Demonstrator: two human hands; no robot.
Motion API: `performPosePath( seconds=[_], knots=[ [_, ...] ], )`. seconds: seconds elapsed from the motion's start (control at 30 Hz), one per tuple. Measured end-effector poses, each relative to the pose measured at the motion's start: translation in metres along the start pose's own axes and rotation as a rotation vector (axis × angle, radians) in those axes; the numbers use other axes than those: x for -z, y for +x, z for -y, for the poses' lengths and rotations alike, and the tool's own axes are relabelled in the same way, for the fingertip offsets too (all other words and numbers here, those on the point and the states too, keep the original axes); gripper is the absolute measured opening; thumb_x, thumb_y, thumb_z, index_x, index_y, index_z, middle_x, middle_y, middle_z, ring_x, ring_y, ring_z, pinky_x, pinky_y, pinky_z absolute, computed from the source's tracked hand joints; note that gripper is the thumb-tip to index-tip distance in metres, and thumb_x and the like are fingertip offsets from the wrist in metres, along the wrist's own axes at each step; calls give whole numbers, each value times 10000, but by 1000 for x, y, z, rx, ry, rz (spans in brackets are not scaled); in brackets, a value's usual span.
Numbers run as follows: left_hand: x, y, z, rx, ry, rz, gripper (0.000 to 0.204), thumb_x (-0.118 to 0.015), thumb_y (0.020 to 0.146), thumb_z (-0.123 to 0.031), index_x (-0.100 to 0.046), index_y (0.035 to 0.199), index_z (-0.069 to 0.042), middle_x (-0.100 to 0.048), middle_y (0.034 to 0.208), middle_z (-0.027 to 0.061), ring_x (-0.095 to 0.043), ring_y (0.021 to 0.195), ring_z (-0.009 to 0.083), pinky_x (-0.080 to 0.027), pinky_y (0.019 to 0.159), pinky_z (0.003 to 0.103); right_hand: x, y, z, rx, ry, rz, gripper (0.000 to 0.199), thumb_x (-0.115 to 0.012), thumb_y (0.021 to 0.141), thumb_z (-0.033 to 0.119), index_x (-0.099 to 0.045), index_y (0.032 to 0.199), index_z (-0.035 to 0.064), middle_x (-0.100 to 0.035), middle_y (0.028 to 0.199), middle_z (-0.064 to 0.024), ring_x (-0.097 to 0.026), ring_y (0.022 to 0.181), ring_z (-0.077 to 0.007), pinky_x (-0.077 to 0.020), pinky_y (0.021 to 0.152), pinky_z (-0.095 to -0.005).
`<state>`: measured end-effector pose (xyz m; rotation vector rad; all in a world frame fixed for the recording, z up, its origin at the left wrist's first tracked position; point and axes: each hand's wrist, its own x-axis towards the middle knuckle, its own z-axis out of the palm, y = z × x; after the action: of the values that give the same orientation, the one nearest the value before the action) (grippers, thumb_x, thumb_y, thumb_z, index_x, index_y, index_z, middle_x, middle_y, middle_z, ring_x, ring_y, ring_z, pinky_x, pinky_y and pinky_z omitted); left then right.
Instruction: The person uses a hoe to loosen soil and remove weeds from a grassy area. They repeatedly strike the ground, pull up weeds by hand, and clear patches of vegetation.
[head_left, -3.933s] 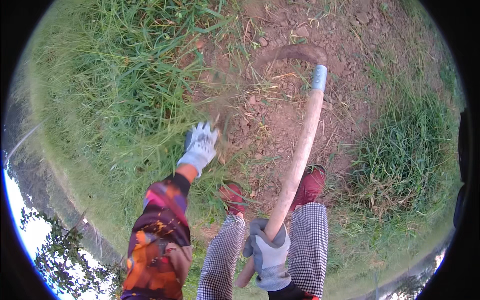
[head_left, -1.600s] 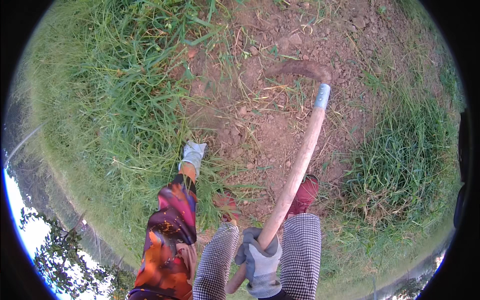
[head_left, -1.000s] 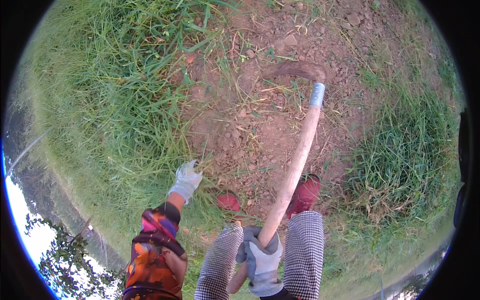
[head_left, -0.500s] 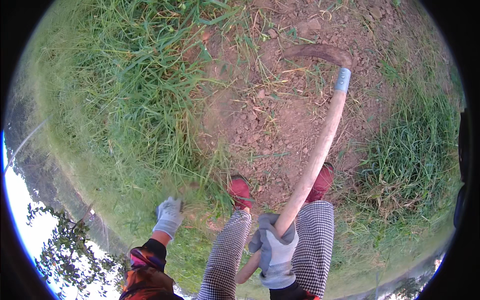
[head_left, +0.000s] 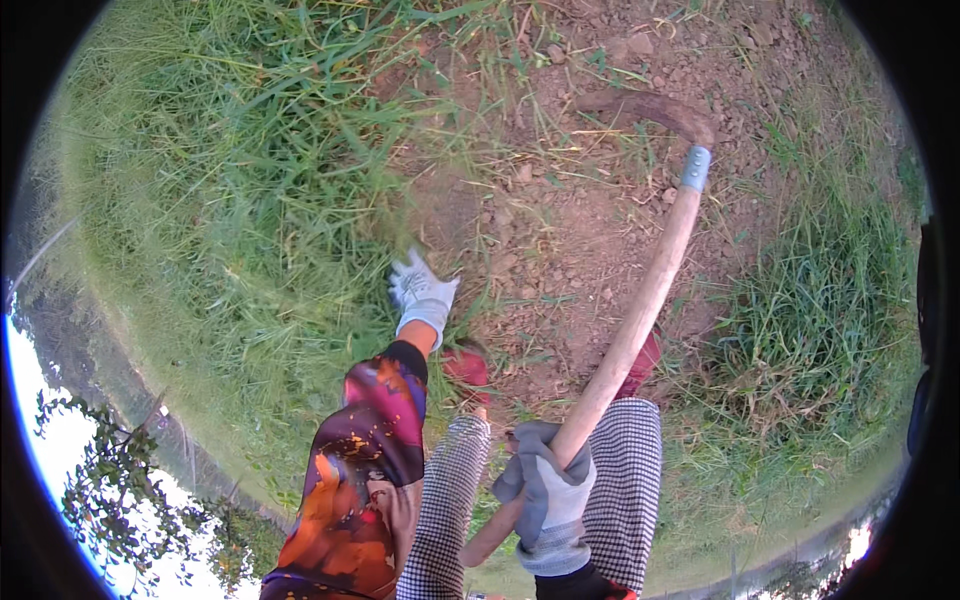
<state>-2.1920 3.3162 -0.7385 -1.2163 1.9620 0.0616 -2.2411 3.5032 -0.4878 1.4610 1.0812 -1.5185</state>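
Note:
My right hand (head_left: 548, 488), in a grey and white glove, grips the lower end of a long wooden hoe handle (head_left: 640, 305). The handle runs up and right to a grey metal collar (head_left: 695, 168) and a dark curved blade (head_left: 645, 108) resting on bare soil. My left hand (head_left: 420, 296), in a white glove, reaches down to the edge of the tall grass (head_left: 250, 180); its fingers are partly buried in the blades, and what they hold is hidden. My red shoes (head_left: 468, 366) and checked trousers (head_left: 625, 480) show below.
Loose brown soil (head_left: 560, 230) with small clods and dry stalks fills the middle. A thick tuft of grass (head_left: 820, 320) stands at the right. Trees and sky (head_left: 120, 500) bend along the lower left rim.
My left hand has swung from low beside my leg up and forward into the grass edge. The hoe head has stayed on the soil, with my right hand still on the handle.

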Motion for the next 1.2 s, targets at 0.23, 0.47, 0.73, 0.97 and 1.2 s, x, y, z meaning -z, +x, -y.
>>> performPosePath(
  seconds=[0.23,0.47,0.73,0.97,1.2],
  knots=[
    [-9,7,14,170,-359,109,1078,-783,572,-335,-123,1361,-13,-346,1318,235,-402,1190,326,-350,986,346,2,-5,10,-64,-58,65,150,-519,804,52,-489,938,-8,-493,655,-54,-460,457,-116,-422,392,-256],
    [-45,53,50,170,-323,94,733,-779,555,-358,-521,1100,59,-586,1072,195,-577,977,310,-447,842,335,10,-8,11,68,-49,178,187,-529,798,67,-466,954,-15,-490,632,-38,-477,471,-104,-409,415,-232],
    [-61,53,38,24,-122,21,405,-663,665,-325,-632,890,10,-625,949,194,-598,918,317,-471,800,374,12,-6,13,39,-39,179,167,-549,804,58,-487,943,-10,-489,585,-30,-476,444,-116,-403,405,-234],
    [18,21,54,-327,365,184,295,-497,756,-253,-644,934,-70,-616,1017,140,-584,961,286,-467,802,370,9,-7,13,-27,35,125,145,-552,794,35,-511,926,-10,-496,559,-38,-479,423,-130,-408,385,-234],
    [43,-11,263,-64,671,321,287,-627,700,-315,-674,893,-107,-645,954,94,-624,884,262,-506,720,368,10,-9,11,49,33,102,138,-564,779,56,-530,899,-4,-508,560,-45,-485,404,-134,-403,371,-224]
  ],
)
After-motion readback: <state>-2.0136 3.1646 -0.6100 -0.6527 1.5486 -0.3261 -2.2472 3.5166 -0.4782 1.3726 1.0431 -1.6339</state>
